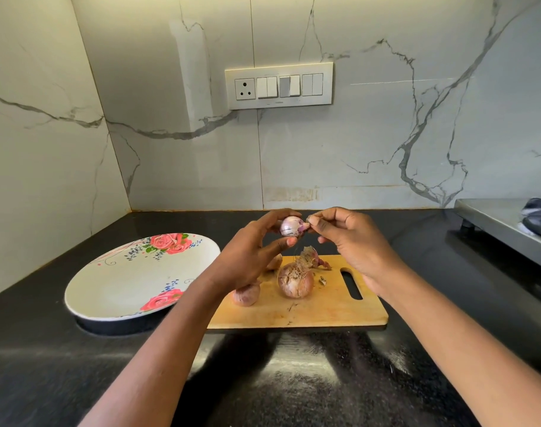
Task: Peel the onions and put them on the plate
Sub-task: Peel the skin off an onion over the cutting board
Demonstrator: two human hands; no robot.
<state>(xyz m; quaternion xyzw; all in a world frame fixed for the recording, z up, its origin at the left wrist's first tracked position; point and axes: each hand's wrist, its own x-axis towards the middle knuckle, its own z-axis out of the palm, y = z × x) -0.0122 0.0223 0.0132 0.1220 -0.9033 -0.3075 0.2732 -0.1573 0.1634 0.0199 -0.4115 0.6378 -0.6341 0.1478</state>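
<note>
Both forearms reach up from 6 o'clock across the black counter (78,349) to a small onion (290,225) raised above the wooden cutting board (318,306): the left hand (250,257) grips it between curled fingers and thumb, while the right hand (346,238) pinches skin at its 3 o'clock end. On the board lie a large unpeeled onion (295,283), another onion (246,294) at its 9 o'clock, and loose peel (312,257) at its 12 o'clock. At 9 o'clock of the board sits the floral plate (118,285), holding no onions.
</note>
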